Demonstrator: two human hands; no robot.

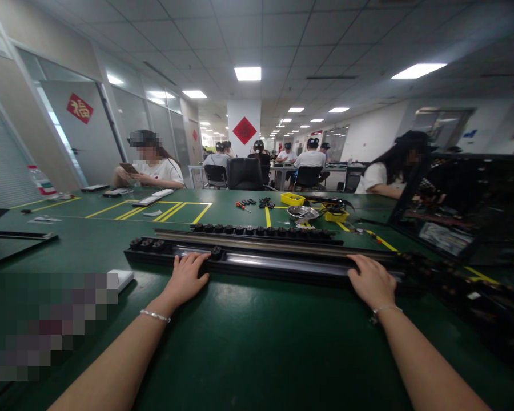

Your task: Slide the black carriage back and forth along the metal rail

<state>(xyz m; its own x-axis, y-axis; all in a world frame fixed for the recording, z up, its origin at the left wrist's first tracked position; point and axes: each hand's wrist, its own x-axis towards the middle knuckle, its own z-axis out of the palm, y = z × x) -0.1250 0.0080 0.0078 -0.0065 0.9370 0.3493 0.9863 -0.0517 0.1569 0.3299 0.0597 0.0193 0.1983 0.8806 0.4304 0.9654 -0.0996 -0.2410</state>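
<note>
Bare forearms (124, 337) come up from the bottom edge over the green table (257, 354), each ending in a hand on a long black tray (261, 269) that lies crosswise just ahead. To the left of the left hand, apart from it, sits a white object (122, 279) (partly lost under a pixelated patch, so I won't say what it is). Just beyond and left of that hand, three round black pieces (146, 244) sit at the tray's left end. The left hand (187, 281) has its fingers laid over the near edge, thumb spread; whether it clasps the tray or only rests there, I cannot tell. At its fingertips is a lone round piece (216, 251). Between the hands, beyond the tray, runs a row of black parts (261, 230). The right hand (373, 279) bends over the tray toward its other end, its clasp equally uncertain. Dark clutter (475, 294) lies to its right.

I'd judge the step in hand to be steadying or aligning the tray. Next seems to call for a level, two-handed touch, with care for the lone round piece, which could slide along if the tray tips.
</note>
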